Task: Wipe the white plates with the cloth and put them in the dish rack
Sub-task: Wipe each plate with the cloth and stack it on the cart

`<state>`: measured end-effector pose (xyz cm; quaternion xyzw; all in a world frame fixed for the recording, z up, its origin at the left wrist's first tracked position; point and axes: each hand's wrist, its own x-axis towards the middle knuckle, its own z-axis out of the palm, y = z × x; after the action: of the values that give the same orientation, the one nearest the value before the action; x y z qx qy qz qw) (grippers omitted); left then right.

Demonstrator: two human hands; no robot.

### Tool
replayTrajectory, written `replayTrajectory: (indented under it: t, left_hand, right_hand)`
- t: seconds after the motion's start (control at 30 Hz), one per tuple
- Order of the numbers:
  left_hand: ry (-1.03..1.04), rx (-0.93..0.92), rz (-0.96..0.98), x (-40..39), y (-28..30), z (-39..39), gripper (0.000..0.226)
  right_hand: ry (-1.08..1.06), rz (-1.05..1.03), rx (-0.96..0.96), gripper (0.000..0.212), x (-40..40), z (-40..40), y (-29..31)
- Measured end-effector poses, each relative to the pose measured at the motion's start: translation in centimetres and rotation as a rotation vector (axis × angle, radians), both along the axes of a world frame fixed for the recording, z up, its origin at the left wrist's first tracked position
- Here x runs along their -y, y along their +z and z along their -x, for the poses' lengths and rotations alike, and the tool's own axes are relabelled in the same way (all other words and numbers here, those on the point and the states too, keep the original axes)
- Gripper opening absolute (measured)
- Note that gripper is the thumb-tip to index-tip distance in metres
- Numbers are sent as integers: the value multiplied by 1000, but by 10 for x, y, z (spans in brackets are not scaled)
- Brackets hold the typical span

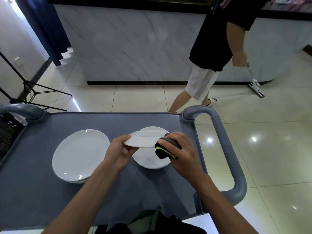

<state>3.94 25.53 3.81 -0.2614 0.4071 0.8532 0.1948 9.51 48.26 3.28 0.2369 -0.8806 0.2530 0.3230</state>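
My left hand (119, 152) grips the near-left rim of a small white plate (143, 141), holding it raised and almost level above the cart. My right hand (179, 150) clutches a dark cloth with a yellow edge (164, 151) against that plate's right rim. Directly beneath lies another small white plate (150, 162) on the grey cart top (42, 200). A stack of larger white plates (79, 156) sits to the left. The black dish rack (8, 132) shows only partly at the cart's far left edge.
The cart has grey loop handles, one on the right (236, 166) and one at the left rear (25, 109). Beyond it a person (211, 56) mops the tiled floor by a marble counter (135, 48). A tripod (30, 92) stands at the left.
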Motion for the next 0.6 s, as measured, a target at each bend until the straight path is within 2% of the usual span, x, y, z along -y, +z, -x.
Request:
replayTrajectory:
  t: [0.1, 0.2, 0.3, 0.37, 0.6]
  left_hand:
    - [29, 4, 22, -1, -1, -1, 28]
    - [102, -75, 67, -4, -2, -4, 23]
    - [141, -139, 96, -4, -3, -5, 36]
    - [146, -167, 132, 0, -3, -4, 39]
    - [49, -270, 340, -1, -4, -15, 33]
  right_hand:
    - [-1, -47, 30, 32, -5, -5, -1]
    - [-6, -66, 71, 29, -8, -8, -1]
    - [-27, -27, 108, 37, -9, -8, -3]
    - [-33, 13, 140, 48, -7, -5, -2]
    - [-43, 283, 316, 65, 22, 18, 17]
